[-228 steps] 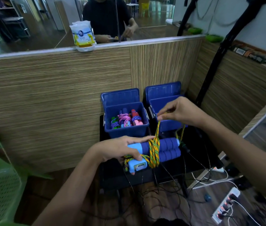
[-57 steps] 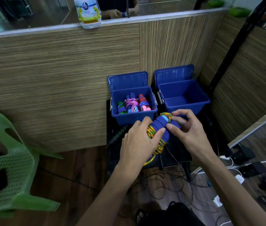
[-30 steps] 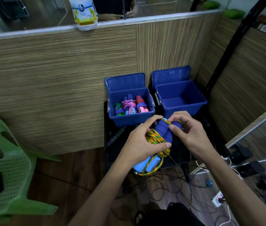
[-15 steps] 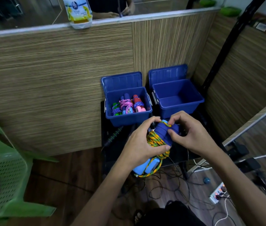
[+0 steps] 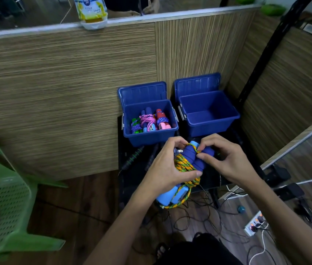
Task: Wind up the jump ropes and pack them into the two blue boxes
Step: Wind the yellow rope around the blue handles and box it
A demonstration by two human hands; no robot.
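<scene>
Two open blue boxes stand side by side on a black table. The left box (image 5: 132,137) holds three wound jump ropes with green, pink and red handles. The right box (image 5: 227,122) has nothing in it. In front of them my left hand (image 5: 167,169) grips a blue-handled jump rope (image 5: 186,165) wound with yellow-green cord. My right hand (image 5: 222,159) pinches the cord's end at the top of the handles. Another jump rope with a black and green handle (image 5: 134,157) lies on the table below the left box.
The black table (image 5: 121,150) stands against a wooden partition. A green plastic chair (image 5: 2,197) is at the left. Cables and a power strip (image 5: 254,223) lie on the floor at the lower right. A black stand pole (image 5: 262,50) rises to the right of the boxes.
Earlier my right hand was pulling the cord out long while winding. Now the cord is wound round the handles, the bundle is turned upright, and my right hand works the cord end at the top.
</scene>
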